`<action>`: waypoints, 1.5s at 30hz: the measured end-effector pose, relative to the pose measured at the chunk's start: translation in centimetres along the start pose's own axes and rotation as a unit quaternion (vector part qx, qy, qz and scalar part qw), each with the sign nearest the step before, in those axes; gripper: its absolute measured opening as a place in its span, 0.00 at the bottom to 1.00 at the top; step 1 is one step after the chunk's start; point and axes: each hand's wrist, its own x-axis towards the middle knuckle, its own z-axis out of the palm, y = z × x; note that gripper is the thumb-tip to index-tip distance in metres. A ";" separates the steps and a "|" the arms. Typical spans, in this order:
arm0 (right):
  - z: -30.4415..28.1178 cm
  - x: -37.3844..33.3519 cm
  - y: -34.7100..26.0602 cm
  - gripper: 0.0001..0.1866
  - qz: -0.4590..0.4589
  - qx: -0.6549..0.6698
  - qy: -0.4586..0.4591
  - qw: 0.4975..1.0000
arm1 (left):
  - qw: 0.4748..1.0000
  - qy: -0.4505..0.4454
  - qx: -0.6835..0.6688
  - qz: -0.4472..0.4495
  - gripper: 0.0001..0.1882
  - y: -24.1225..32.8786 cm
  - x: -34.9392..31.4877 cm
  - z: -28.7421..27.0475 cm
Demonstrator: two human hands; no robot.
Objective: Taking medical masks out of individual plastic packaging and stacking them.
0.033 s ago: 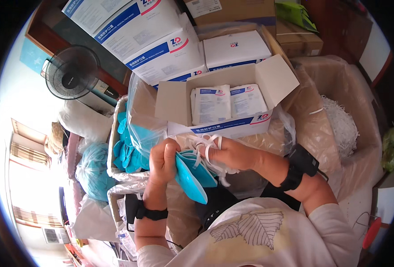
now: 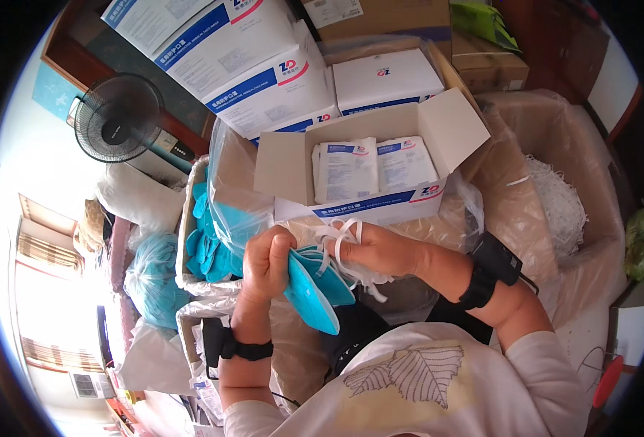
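I note little change: white straps (image 2: 358, 274) under right hand's (image 2: 381, 250) fingers hang slightly further right; handling unfinished, straps bunched. Left hand's (image 2: 266, 262) fingers clamp blue masks (image 2: 311, 297), hanging just below them; right fingers clamp straps.

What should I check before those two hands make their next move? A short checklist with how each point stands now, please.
1. Left hand grips the blue pieces: ok, it pinches them at their upper end.
2. Right hand has the white straps: ok, some loop up by its thumb, others hang below.
3. One hand is free: not ok, both are occupied.
4. Straps are untangled: cannot tell, they bunch beside the right hand.
5. Number of blue pieces is known: cannot tell, they overlap.
6. White carton is open: ok, its side flaps are spread and white packets show inside.
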 end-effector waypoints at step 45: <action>-11.4 -19.9 -10.5 0.17 -0.107 -0.422 0.513 0.740 | 0.611 0.698 -0.199 -0.316 0.35 -23.0 -11.5 -17.8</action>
